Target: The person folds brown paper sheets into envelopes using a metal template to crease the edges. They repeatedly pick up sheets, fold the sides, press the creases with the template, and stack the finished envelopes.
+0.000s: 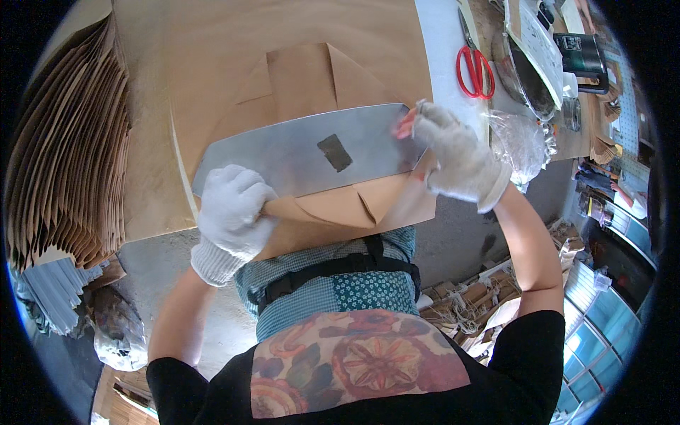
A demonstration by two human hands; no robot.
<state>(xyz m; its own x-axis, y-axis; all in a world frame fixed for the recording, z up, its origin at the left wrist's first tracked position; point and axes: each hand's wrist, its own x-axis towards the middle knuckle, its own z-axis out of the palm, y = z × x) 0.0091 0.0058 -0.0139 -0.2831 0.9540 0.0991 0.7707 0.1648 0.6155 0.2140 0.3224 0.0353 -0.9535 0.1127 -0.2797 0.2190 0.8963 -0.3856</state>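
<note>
At the far left a fanned stack of folded brown paper bags (67, 149) leans on edge, flaps overlapping so each can be taken off one at a time. Beside it a large brown paper sheet (212, 64) lies flat on the desk (443, 42). The left hand (232, 212), in a white knit glove, is curled shut and pinches the lower left corner of the partly folded brown paper bag (333, 205), apparently to hold its flap down. Across that bag lies a flat metal plate (304, 152) with a dark patch at its middle, seemingly set there as a straight folding edge. The right hand (453, 156), also gloved, has its fingers pressed together over the plate's right end and the paper beneath. Farther right, red-handled scissors (473, 69) rest on the desk, near a crumpled clear plastic bag (520, 142).
</note>
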